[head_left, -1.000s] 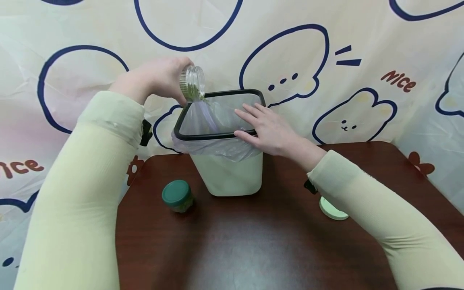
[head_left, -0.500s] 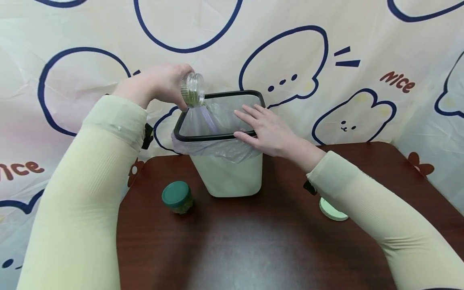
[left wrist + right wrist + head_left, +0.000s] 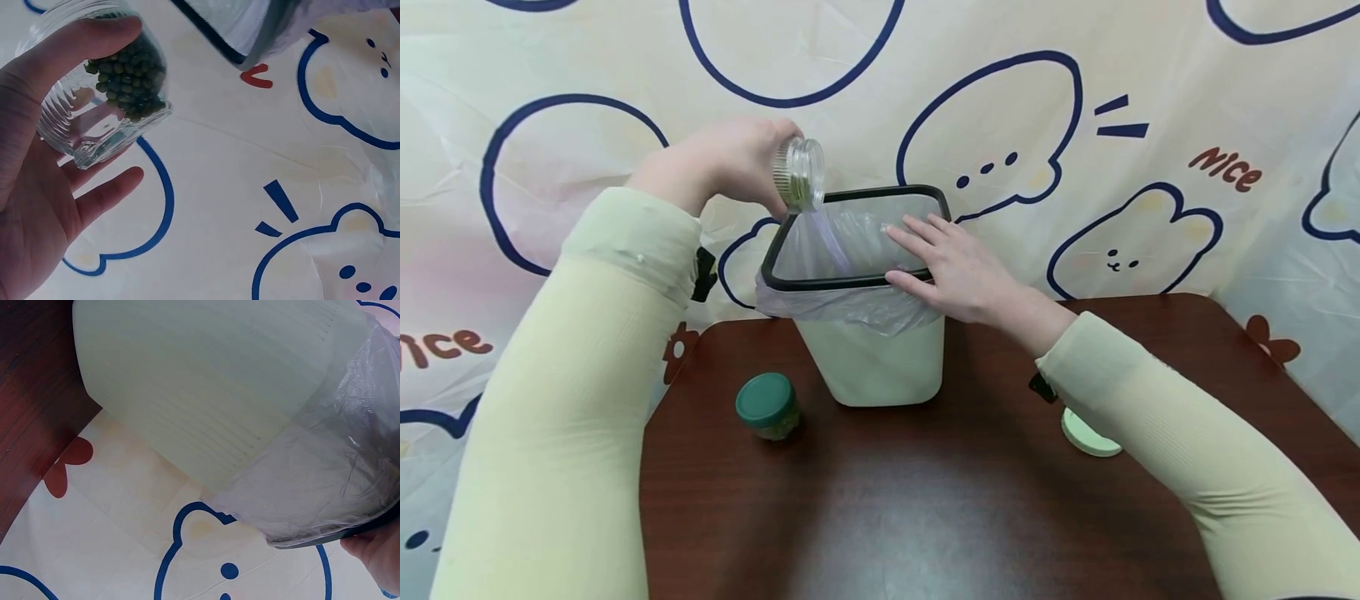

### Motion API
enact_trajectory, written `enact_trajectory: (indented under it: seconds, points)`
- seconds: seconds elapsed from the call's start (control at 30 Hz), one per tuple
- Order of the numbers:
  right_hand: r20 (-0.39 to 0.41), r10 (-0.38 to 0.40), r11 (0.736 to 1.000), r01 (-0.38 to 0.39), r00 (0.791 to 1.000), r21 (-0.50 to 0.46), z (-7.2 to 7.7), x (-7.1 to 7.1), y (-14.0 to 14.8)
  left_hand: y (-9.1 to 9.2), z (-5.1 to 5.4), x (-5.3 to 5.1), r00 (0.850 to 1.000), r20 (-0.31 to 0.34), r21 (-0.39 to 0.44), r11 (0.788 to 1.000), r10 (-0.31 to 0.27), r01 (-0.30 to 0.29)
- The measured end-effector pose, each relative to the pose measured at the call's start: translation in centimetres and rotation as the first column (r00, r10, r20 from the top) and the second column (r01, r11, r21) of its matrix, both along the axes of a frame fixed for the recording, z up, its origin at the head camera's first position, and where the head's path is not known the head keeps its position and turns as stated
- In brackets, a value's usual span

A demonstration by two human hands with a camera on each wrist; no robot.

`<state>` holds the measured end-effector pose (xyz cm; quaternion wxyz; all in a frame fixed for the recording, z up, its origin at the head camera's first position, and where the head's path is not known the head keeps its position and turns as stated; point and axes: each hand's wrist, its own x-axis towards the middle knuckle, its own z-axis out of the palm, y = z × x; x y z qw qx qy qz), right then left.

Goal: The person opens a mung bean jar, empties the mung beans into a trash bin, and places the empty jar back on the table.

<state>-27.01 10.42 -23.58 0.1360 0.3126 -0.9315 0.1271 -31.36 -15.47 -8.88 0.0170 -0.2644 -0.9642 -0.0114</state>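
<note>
My left hand (image 3: 737,162) grips a ribbed clear glass jar (image 3: 800,173), tipped with its open mouth toward the bin, above the left rim. Small green beans (image 3: 128,81), apparently mung beans, lie inside the jar in the left wrist view. Below stands a pale green waste bin (image 3: 880,367) with a black rim (image 3: 883,193), lined by a translucent lilac bag (image 3: 857,308). With fingers spread and fairly straight, my right hand (image 3: 958,271) rests on the bin's right rim. The right wrist view catches only the thumb (image 3: 375,550) at that rim.
A small jar with a dark green lid (image 3: 766,400) stands on the brown table (image 3: 880,500), left of the bin. Partly under my right forearm lies a pale green round lid (image 3: 1090,433). A printed curtain (image 3: 1000,167) hangs close behind the bin.
The jar dipped slightly, then came back up to about its earlier height. Beans were leaving its mouth earlier; no clear stream shows now. My right hand stays on the rim.
</note>
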Motion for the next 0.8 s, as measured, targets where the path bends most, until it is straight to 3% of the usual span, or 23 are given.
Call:
enact_trajectory:
  seconds: [0.13,0.4,0.53,0.63,0.8]
  points:
    - [0.005,-0.006,1.0,0.006,1.0,0.005,0.0,0.04,0.03,0.25,-0.25,0.03,1.0,0.009,-0.06,0.998,0.009,-0.009]
    - [0.006,-0.003,1.0,0.003,1.0,0.004,-0.04,0.06,0.08,0.07,-0.42,-0.17,0.998,0.052,-0.05,0.999,0.024,-0.022]
    - [-0.002,-0.002,1.0,0.002,1.0,0.004,0.07,0.01,0.09,0.2,0.12,-0.06,1.0,-0.006,-0.006,1.0,0.0,0.0]
    - [-0.007,-0.005,1.0,0.005,1.0,0.007,0.11,0.01,0.08,0.52,0.2,0.03,0.999,-0.044,-0.055,0.998,-0.011,0.008]
    - [0.001,-0.011,1.0,0.011,1.0,0.016,0.08,0.02,0.06,0.7,-0.35,-0.11,1.0,-0.027,-0.117,0.993,-0.01,0.006]
